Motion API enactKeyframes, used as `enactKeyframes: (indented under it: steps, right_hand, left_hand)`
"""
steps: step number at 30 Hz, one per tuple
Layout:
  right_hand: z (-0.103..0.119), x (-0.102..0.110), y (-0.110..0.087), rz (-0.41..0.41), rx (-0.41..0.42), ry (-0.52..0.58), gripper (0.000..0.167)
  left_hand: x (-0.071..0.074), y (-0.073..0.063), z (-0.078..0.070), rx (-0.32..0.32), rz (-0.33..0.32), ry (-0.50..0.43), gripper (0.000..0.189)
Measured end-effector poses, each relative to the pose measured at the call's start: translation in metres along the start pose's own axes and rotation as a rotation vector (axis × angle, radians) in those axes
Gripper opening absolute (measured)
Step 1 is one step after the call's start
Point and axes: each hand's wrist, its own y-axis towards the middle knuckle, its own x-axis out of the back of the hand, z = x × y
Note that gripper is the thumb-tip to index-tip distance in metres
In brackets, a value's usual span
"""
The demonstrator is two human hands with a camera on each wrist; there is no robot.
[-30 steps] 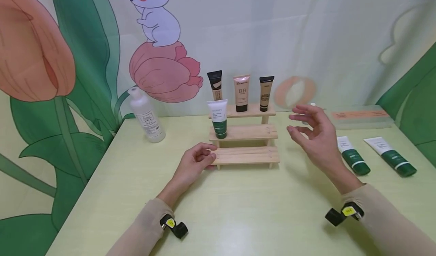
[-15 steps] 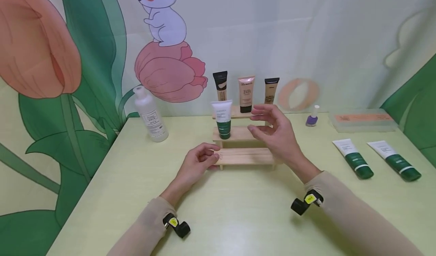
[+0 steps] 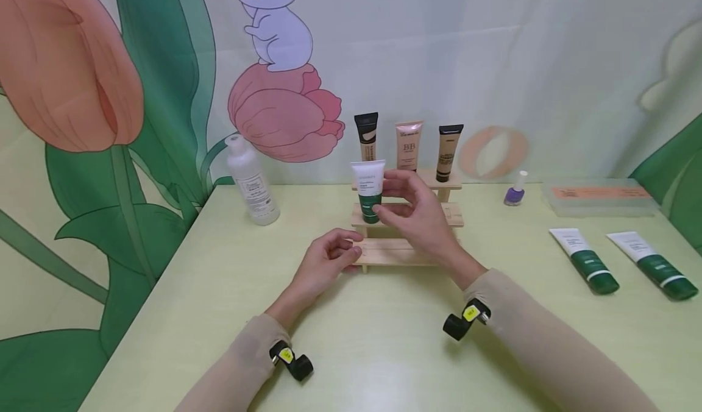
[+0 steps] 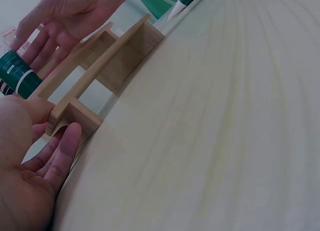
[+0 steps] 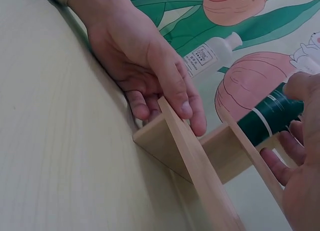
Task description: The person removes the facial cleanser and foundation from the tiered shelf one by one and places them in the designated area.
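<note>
A three-step wooden display stand [image 3: 400,255] stands on the table. My left hand [image 3: 323,259] grips the left end of its lowest step, thumb on top and fingers below, as the left wrist view shows. On the middle step a white and green squeeze tube [image 3: 370,183] stands upright on its cap at the left. My right hand [image 3: 417,217] is at this tube, with the thumb on its lower front and the fingers curved round its right side. Along the top step stand a black-topped beige tube [image 3: 367,133], a pink BB cream tube [image 3: 408,144] and another beige tube [image 3: 448,150].
Two more white and green tubes [image 3: 588,262] lie flat at the right. Behind them are a purple nail polish bottle [image 3: 514,194] and a flat clear case [image 3: 600,202]. A white bottle [image 3: 252,183] stands at the back left, before a printed curtain [image 3: 439,52].
My right hand has moved left, from beside the stand to the upright white and green tube. My left hand has stayed on the lowest step. The head view has shifted slightly.
</note>
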Motion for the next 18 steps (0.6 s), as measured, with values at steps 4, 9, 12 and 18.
enactKeyframes:
  steps: [4,9,12,18]
  right_hand:
    - [-0.001,-0.007,0.004,0.003,-0.001,-0.016,0.058]
    - [-0.001,-0.011,0.006,-0.011,0.003,-0.051,0.053]
    - [-0.001,-0.012,0.007,-0.02,0.002,-0.07,0.049]
    - [0.0,-0.012,0.004,-0.036,-0.015,-0.063,0.05]
  left_hand:
    - [0.0,0.0,0.0,-0.006,0.008,-0.011,0.026]
    - [-0.001,0.0,-0.002,-0.006,0.007,-0.009,0.026]
    - [0.0,0.0,-0.003,-0.007,0.005,-0.006,0.025]
    - [0.0,0.0,-0.001,0.0,0.003,-0.002,0.025]
